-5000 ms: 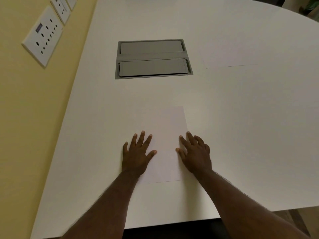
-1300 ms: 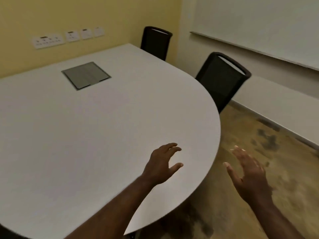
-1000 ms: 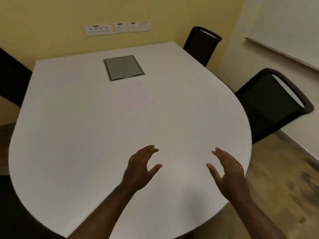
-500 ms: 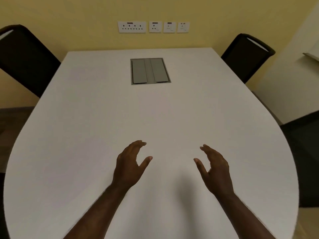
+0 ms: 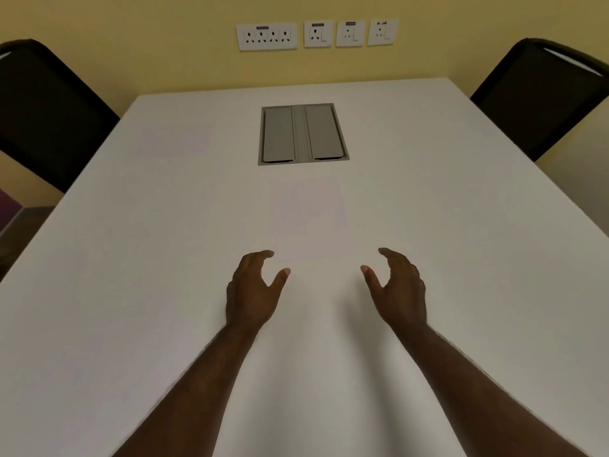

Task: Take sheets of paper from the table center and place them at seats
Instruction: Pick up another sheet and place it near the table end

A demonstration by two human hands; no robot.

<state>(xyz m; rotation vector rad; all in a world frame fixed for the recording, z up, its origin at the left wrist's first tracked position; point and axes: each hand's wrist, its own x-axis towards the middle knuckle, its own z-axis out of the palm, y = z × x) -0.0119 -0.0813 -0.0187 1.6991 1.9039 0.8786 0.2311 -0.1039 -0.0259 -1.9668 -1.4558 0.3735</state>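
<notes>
Both hands [image 5: 324,285] moved forward; faint flat paper [image 5: 308,209] ahead.

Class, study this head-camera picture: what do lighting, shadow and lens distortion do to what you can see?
Head view: dim, warm light; the sheets of paper barely stand out from the white table; soft shadows lie under the left hand and right hand; wide-angle stretch splays the table edges and tilts both chairs.

Left hand [image 5: 253,291], right hand [image 5: 400,291] hovering empty over white table [image 5: 131,291], faint paper stack [image 5: 308,209] ahead
</notes>
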